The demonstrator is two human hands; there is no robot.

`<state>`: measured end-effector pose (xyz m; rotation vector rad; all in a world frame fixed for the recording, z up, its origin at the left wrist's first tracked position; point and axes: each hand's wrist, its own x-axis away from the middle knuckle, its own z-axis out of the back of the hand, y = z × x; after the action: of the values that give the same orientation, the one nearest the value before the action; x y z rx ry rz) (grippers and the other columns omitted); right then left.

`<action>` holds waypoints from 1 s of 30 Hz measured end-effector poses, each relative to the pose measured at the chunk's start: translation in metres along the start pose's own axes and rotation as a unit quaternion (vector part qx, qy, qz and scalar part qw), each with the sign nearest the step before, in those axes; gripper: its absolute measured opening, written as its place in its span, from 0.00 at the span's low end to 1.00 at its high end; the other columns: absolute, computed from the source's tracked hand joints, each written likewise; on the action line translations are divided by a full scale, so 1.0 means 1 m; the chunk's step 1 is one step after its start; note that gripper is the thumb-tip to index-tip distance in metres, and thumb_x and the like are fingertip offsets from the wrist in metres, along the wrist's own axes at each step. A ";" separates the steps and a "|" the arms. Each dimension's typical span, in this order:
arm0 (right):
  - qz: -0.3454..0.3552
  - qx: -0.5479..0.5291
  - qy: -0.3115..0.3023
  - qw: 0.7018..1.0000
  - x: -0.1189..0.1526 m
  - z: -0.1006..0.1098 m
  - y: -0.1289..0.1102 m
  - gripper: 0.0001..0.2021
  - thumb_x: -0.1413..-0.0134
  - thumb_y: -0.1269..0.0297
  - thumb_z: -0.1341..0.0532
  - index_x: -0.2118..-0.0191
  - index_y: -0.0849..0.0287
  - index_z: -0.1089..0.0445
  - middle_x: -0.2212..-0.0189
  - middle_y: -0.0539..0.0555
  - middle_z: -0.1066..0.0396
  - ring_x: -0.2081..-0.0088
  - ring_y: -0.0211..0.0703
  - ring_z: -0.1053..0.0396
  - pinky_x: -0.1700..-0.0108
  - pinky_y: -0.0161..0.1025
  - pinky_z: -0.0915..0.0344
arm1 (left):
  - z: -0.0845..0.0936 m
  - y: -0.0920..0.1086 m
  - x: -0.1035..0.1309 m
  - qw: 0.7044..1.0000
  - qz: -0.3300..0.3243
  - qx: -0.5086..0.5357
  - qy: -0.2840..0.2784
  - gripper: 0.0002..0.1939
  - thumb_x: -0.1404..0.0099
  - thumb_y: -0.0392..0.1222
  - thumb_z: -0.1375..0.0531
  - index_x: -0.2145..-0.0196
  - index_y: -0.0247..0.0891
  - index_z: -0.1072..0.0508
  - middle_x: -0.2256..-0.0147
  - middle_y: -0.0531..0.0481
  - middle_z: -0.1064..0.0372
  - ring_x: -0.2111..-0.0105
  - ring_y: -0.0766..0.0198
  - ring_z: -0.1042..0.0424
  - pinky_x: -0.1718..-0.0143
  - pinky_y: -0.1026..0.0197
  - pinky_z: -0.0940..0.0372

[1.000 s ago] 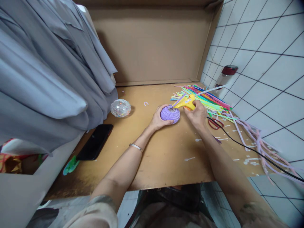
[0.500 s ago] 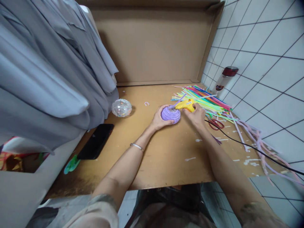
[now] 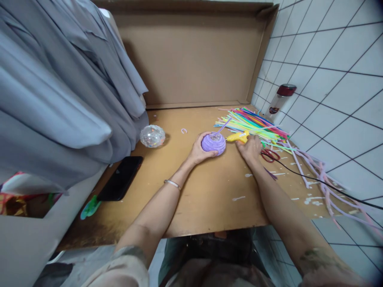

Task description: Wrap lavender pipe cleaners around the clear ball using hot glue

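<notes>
My left hand [image 3: 200, 150] is wrapped round the side of a purple ball [image 3: 214, 146] wound in rows of pipe cleaner. A loose purple pipe cleaner end [image 3: 224, 126] sticks up from its top, where a patch of the clear core shows. In my right hand [image 3: 250, 148] is a yellow glue gun [image 3: 238, 137], low over the table just right of the ball. Its nozzle points left at the ball's side; whether they touch I cannot tell. A black cord [image 3: 295, 172] trails away to the right.
A heap of coloured pipe cleaners [image 3: 254, 124] lies behind my right hand, beside red-handled scissors [image 3: 271, 155]. At left are a clear ball [image 3: 152, 136] and a black phone [image 3: 121, 178]. A red-capped bottle [image 3: 281, 99] stands by the tiled wall [image 3: 326, 63].
The glue gun has moved away from the ball's top, right and down towards the table. My left hand still holds the ball, with its loose pipe cleaner end standing up.
</notes>
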<state>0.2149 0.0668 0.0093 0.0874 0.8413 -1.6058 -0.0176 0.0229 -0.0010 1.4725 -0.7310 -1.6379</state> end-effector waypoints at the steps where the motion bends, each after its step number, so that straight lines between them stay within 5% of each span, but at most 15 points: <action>1: 0.010 0.024 -0.010 1.000 0.002 -0.001 0.001 0.21 0.53 0.53 0.39 0.58 0.65 0.28 0.54 0.70 0.30 0.52 0.62 0.34 0.49 0.57 0.39 | 0.000 0.000 0.001 1.000 0.000 0.000 0.003 0.44 0.59 0.50 0.24 0.45 0.40 0.32 0.43 0.41 0.32 0.41 0.46 0.31 0.36 0.45 0.39; 6: 0.026 0.077 -0.035 0.996 0.006 -0.003 0.004 0.22 0.52 0.54 0.40 0.56 0.68 0.27 0.53 0.72 0.30 0.51 0.64 0.36 0.48 0.59 0.43 | -0.001 0.003 0.005 1.000 0.000 -0.002 0.015 0.44 0.59 0.49 0.24 0.45 0.39 0.33 0.43 0.40 0.32 0.42 0.47 0.31 0.36 0.45 0.39; 21: 0.059 0.084 0.012 0.995 0.013 0.003 -0.005 0.24 0.49 0.52 0.44 0.54 0.68 0.31 0.54 0.73 0.30 0.52 0.64 0.36 0.50 0.59 0.44 | -0.001 -0.002 0.008 0.999 0.030 0.008 0.042 0.44 0.56 0.47 0.25 0.44 0.40 0.35 0.44 0.41 0.31 0.43 0.49 0.29 0.37 0.47 0.37; 30: 0.115 -0.077 0.033 0.990 0.012 0.009 -0.014 0.17 0.42 0.58 0.48 0.54 0.61 0.30 0.58 0.63 0.27 0.52 0.57 0.32 0.47 0.54 0.43 | -0.004 0.000 0.009 0.999 -0.009 -0.034 0.038 0.43 0.57 0.47 0.24 0.44 0.41 0.33 0.43 0.41 0.32 0.42 0.48 0.31 0.37 0.46 0.38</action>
<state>0.2031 0.0511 0.0160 0.1235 0.9682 -1.3245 -0.0134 0.0157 -0.0066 1.4872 -0.6156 -1.5959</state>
